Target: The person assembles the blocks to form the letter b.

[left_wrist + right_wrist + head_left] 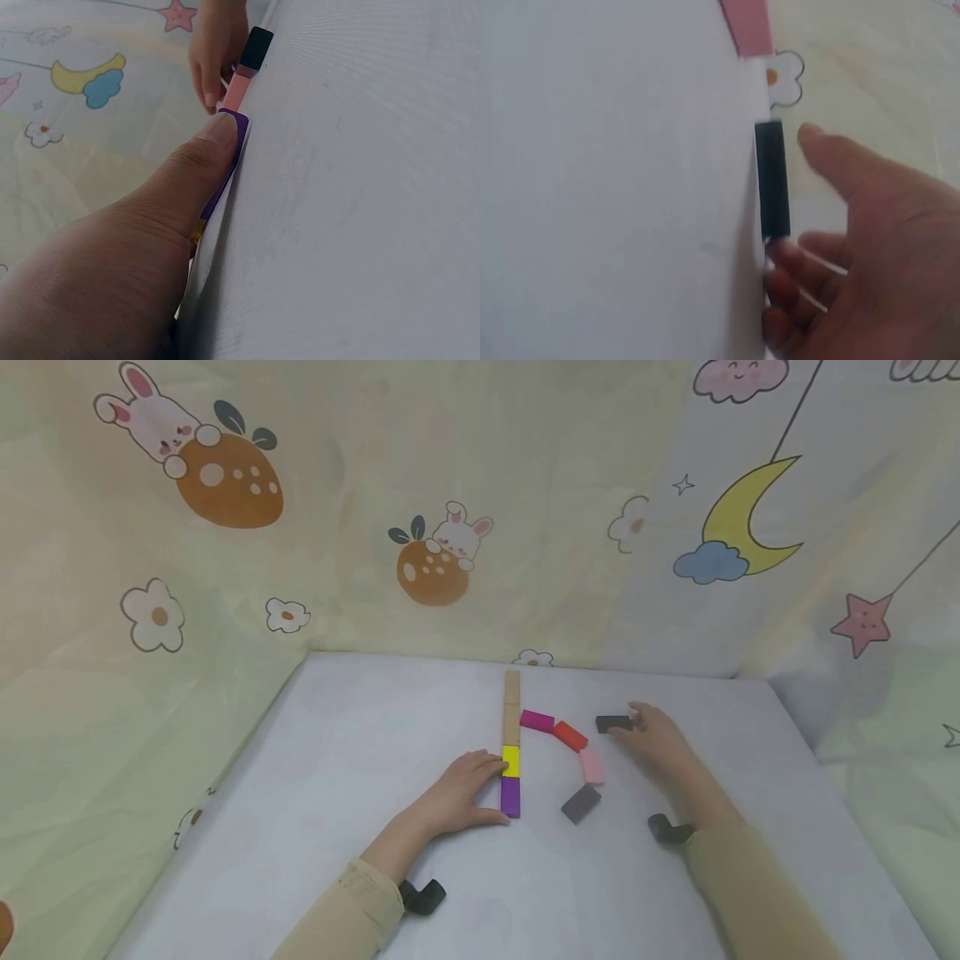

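Note:
A straight column of blocks runs up the table: a purple block nearest, a yellow block above it, then plain wooden blocks. My left hand rests beside it, fingertips at the yellow block and thumb at the purple block's near end. From the column curves an arc of a magenta block, a red block, a pink block and a dark grey block. A black block lies apart on the right. Fingers of my right hand are at its right end, thumb spread away from it.
The white tabletop reaches back to a patterned cloth backdrop. Dark wrist devices hang by both sleeves, close over the table. The arc stands between the two hands.

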`<state>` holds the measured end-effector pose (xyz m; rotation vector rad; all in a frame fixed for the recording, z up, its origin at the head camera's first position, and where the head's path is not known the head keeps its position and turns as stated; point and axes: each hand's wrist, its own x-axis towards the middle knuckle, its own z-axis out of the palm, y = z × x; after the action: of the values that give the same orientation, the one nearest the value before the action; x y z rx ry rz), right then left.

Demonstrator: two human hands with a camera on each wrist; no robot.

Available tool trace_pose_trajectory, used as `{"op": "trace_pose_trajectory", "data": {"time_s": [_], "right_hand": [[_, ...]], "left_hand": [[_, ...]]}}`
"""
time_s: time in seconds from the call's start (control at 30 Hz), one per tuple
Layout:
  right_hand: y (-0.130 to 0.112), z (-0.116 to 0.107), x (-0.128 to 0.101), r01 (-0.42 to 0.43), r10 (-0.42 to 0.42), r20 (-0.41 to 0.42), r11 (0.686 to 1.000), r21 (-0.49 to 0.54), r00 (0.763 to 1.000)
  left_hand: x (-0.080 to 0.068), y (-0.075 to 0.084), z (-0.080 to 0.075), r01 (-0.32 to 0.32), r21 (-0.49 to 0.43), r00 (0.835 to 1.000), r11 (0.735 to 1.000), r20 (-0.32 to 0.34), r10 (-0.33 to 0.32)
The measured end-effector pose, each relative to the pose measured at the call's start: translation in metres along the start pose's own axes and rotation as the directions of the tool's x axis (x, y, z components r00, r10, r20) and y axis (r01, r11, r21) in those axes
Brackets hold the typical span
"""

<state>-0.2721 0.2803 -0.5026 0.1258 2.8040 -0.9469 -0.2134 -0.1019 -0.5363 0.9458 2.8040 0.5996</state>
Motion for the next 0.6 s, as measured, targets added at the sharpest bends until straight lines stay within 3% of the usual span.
{"op": "trace_pose_trajectory", "data": {"time_s": [0.37, 0.6], "right_hand": [[-0.009, 0.026, 0.004, -0.038, 0.02, -0.213, 0.996, -0.083, 0.977], [-0.01, 0.032, 0.005, -0.068, 0.038, -0.257, 0.992, -0.107, 0.966]], "left_hand": [[0.0, 0.0, 0.0, -0.001, 0.001, 1.0, 1.0, -0.005, 0.001], [-0.001, -0.001, 0.0, -0.007, -0.004, 1.0, 1.0, -0.012, 0.007]]}}
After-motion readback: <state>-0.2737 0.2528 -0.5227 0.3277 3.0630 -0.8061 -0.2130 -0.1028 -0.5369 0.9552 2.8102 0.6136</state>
